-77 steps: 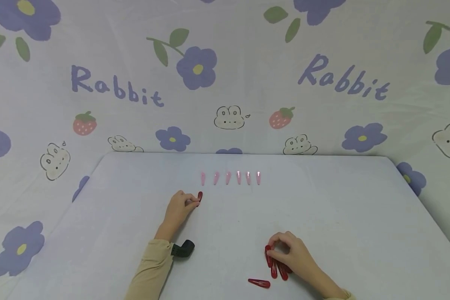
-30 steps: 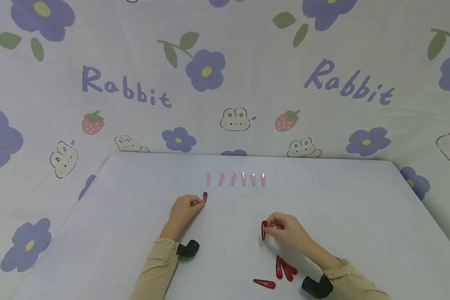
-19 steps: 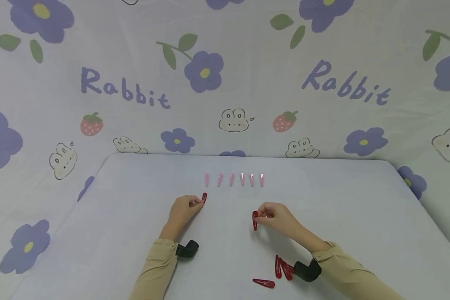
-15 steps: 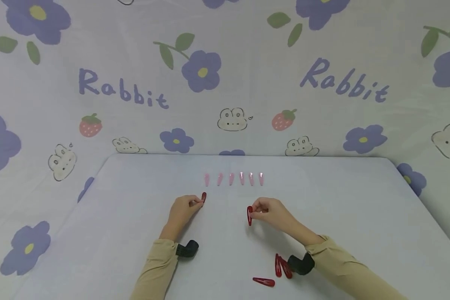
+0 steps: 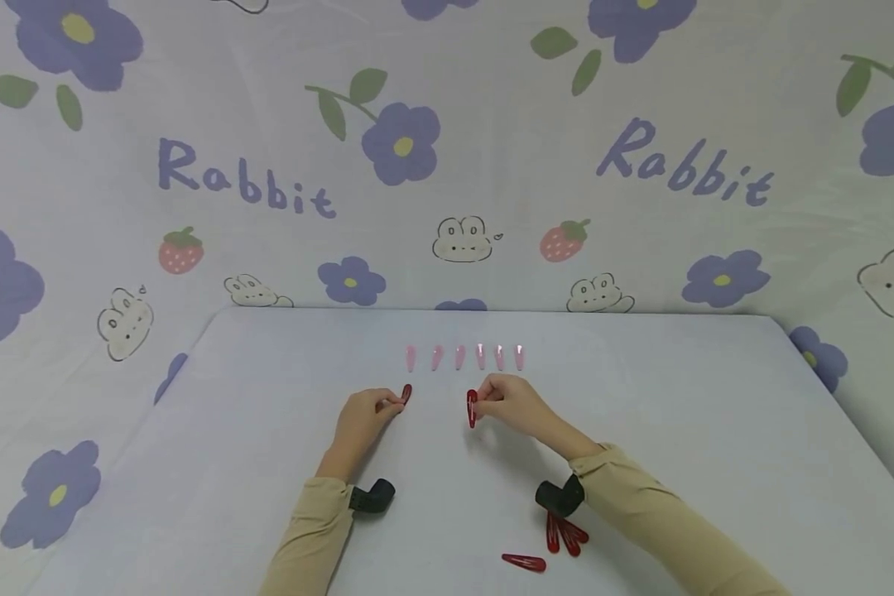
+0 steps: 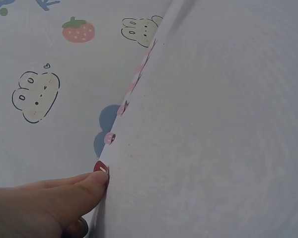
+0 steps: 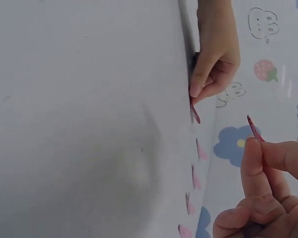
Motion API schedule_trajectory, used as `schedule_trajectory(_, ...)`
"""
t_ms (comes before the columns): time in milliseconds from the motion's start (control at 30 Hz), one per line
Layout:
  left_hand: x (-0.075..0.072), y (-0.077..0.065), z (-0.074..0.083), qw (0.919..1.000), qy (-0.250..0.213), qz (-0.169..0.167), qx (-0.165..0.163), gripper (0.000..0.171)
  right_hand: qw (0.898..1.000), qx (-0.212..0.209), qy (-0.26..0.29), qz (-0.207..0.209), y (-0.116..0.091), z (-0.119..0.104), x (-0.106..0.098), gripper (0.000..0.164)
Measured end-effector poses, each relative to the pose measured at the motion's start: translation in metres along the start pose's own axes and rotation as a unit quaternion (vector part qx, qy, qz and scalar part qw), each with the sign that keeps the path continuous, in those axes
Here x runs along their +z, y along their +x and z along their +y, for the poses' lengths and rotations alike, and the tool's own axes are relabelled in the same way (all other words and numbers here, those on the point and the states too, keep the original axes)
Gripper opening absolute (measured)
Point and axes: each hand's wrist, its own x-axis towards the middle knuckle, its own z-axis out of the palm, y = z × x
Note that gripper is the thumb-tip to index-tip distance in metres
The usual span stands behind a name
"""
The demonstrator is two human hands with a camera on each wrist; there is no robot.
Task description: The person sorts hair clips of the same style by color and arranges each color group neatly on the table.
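Note:
My left hand (image 5: 365, 418) pinches a red snap hair clip (image 5: 406, 393) just below the leftmost of the pink hair clips (image 5: 410, 358). Between the thumb and forefinger of my right hand (image 5: 512, 401) is another red hair clip (image 5: 472, 409), held upright over the table right of the first one. The right wrist view shows this second clip (image 7: 255, 129) edge-on at the fingertips. In the left wrist view the first clip (image 6: 101, 168) is partly covered by the thumb. Several pink clips lie in a row farther back, spaced side by side.
Several red hair clips (image 5: 570, 538) lie fanned together near the right forearm, partly under the black wrist camera (image 5: 559, 497) in this view. One more red clip (image 5: 524, 563) lies sideways at the front. A patterned cloth (image 5: 492, 165) hangs behind the white table (image 5: 231, 430).
My right hand has picked a red hair clip out of the front pile and carried it back and to the left. My left hand stays at its clip with little movement.

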Motion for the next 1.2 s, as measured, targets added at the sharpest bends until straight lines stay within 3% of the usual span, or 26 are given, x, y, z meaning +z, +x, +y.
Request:
schedule_trajectory(500,0.000,0.000,-0.001,0.9996,-0.019,0.019,-0.003,0.006,0.997,0.040,0.060,0.016,0.033,0.008,0.020,0.008)
schedule_trajectory(667,0.001,0.000,0.000,0.9998,-0.011,0.005,-0.015,0.008,0.998,0.048,0.045,0.023,0.042,0.013,0.025,0.008)
schedule_trajectory(1200,0.002,0.000,0.000,0.9997,-0.012,0.021,-0.007,0.007,0.999,0.031,-0.009,0.015,0.069,0.021,0.044,0.007)
